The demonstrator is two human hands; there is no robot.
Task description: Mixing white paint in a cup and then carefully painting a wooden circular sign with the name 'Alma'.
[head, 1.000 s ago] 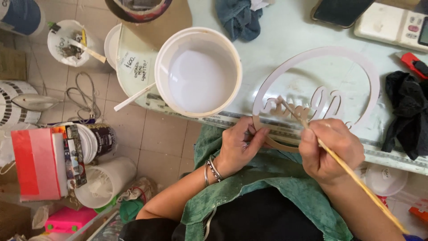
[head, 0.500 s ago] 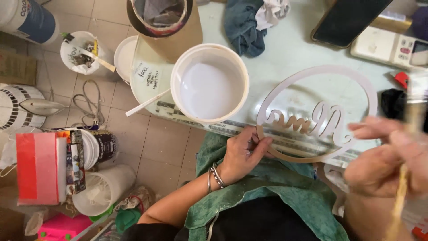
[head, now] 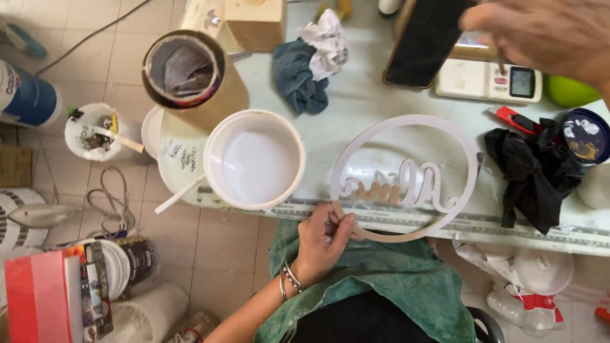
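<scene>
A round wooden ring sign [head: 406,184] with cursive letters inside lies at the front edge of the pale table [head: 356,108]; most of it is painted white, and the lower left is bare wood. My left hand [head: 321,241] pinches the ring's lower left rim over my green apron. My right hand [head: 546,32] is raised at the top right, above a small white digital scale [head: 489,82] and beside a dark phone [head: 426,41]. A thin stick pokes out below its fingers. A white bucket of white paint [head: 254,159] stands left of the ring.
On the table are a cardboard tube [head: 190,70], a blue-grey rag [head: 305,76], a black cloth [head: 534,171], a red cutter [head: 515,117] and a dark jar lid [head: 584,136]. Tubs, cans and scissors [head: 114,209] crowd the tiled floor at the left.
My right hand has left the ring's letters and swung up and right with the stick to the table's far corner. My left hand kept its hold on the ring.
</scene>
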